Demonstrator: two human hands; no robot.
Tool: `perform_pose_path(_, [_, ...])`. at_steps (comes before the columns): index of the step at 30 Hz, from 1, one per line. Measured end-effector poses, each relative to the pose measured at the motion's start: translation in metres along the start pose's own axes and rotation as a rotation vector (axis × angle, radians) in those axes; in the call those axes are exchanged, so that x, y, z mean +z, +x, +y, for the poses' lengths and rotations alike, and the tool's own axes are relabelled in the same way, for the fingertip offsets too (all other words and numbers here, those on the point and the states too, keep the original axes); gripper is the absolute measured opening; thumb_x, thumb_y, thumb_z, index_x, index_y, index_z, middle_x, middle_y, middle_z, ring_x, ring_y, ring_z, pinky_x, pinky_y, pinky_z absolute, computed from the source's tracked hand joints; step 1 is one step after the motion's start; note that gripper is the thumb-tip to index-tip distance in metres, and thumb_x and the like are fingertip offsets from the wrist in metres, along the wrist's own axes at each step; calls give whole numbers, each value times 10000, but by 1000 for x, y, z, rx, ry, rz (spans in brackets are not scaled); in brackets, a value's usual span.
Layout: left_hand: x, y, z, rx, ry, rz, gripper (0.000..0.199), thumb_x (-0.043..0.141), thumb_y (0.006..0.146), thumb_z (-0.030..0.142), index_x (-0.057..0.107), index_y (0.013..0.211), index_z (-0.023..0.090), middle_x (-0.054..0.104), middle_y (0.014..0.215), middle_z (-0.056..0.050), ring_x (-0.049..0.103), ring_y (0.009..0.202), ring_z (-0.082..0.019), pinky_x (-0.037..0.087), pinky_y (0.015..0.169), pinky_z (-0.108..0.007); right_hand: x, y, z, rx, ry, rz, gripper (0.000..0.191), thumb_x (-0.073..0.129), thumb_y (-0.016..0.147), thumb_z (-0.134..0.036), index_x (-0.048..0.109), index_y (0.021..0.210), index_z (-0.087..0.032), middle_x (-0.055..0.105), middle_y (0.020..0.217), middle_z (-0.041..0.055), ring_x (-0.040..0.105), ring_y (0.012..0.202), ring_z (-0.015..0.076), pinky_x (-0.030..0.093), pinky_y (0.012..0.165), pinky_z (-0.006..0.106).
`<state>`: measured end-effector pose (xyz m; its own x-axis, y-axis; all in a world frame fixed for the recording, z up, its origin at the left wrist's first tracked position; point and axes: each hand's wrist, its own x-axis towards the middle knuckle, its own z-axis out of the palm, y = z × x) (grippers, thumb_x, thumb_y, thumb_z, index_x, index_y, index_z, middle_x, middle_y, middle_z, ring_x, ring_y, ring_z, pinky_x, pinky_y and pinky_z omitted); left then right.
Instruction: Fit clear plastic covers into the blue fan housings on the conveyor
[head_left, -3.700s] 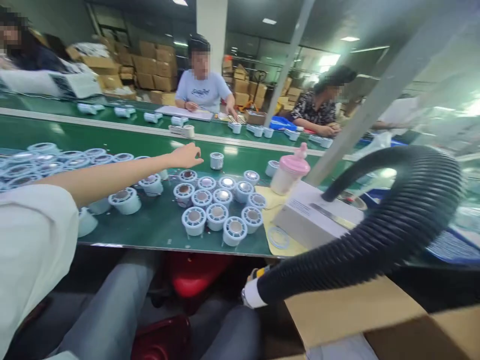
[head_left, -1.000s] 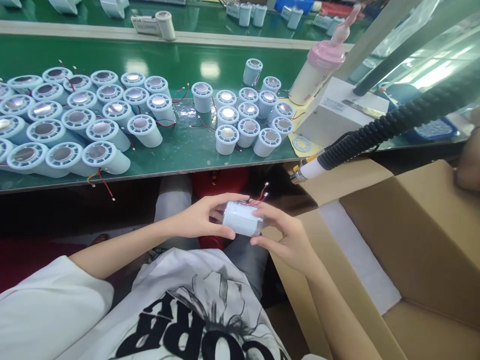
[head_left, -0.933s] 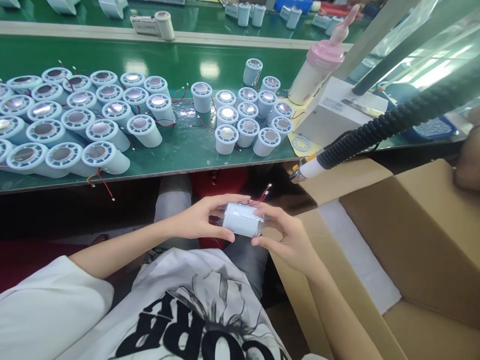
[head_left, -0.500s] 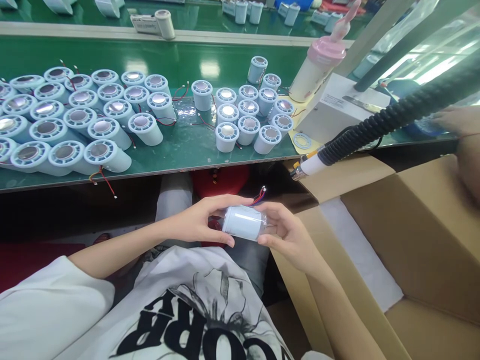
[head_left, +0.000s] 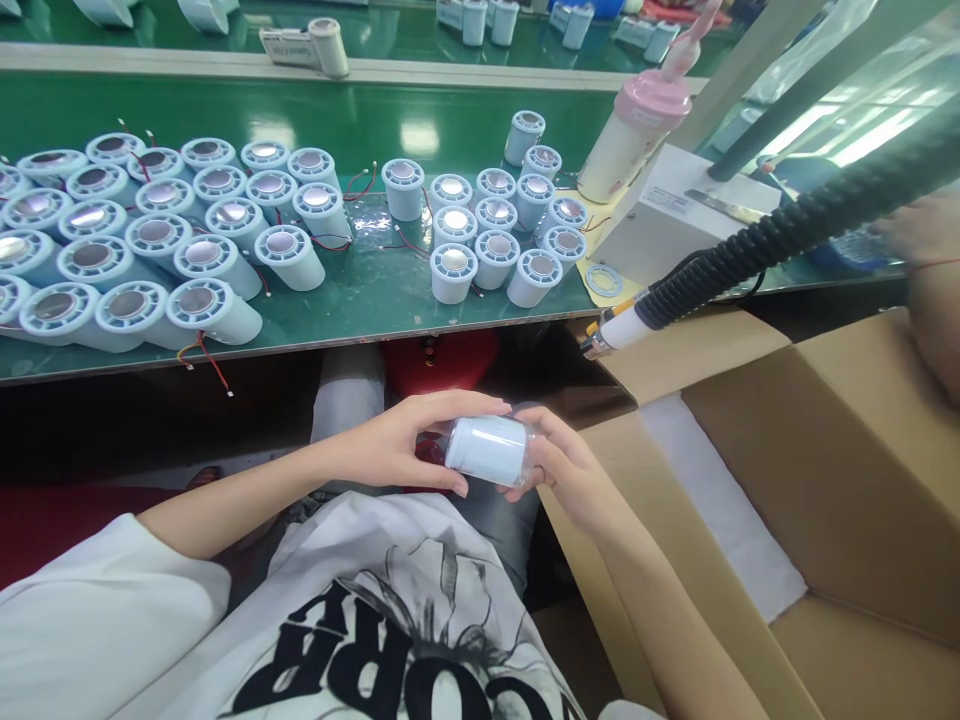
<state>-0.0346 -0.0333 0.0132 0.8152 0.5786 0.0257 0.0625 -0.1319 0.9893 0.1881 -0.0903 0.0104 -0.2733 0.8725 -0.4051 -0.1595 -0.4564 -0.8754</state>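
Observation:
Between my two hands, above my lap, lies a light-blue cylinder (head_left: 489,450) on its side, with a clear plastic sleeve around it. My left hand (head_left: 424,440) grips its left end, thumb below and fingers above. My right hand (head_left: 564,462) is closed around the sleeve's right end, with its fingers bent against the clear film. On the green bench ahead stand many similar light-blue cylinders (head_left: 453,272), with ribbed rims, silvery round centres and thin red and black wires.
An open cardboard box (head_left: 847,480) with a white lining is at my right. A black corrugated hose (head_left: 750,240) crosses above it. A pink-topped bottle (head_left: 637,130) and a white device (head_left: 660,215) stand on the bench. Another person's arm (head_left: 934,290) is at the far right.
My right hand has shifted its grip, its fingers now curled further around the sleeve's end. The coloured wires above the cylinder no longer show. A standing cylinder at the bench's back is slightly further right.

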Motion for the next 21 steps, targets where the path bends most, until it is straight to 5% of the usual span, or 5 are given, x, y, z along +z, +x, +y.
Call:
perform_pose_path(13, [-2, 2, -3, 66, 21, -11, 758, 766, 717, 205, 429, 1389, 299, 437, 1455, -97, 413, 1347, -248, 414, 1069, -358, 8, 6, 2, 194, 128, -54, 613, 563, 683, -751, 491, 898, -181, 639, 524, 2, 581, 375, 124, 433, 324, 165])
perform_pose_path(21, [-3, 2, -6, 123, 50, -6, 732, 767, 713, 199, 461, 1372, 292, 434, 1456, -117, 396, 1356, -277, 379, 1089, -415, 11, 8, -3, 439, 203, -99, 677, 255, 887, -688, 590, 678, -138, 609, 485, 38, 539, 326, 84, 389, 286, 130])
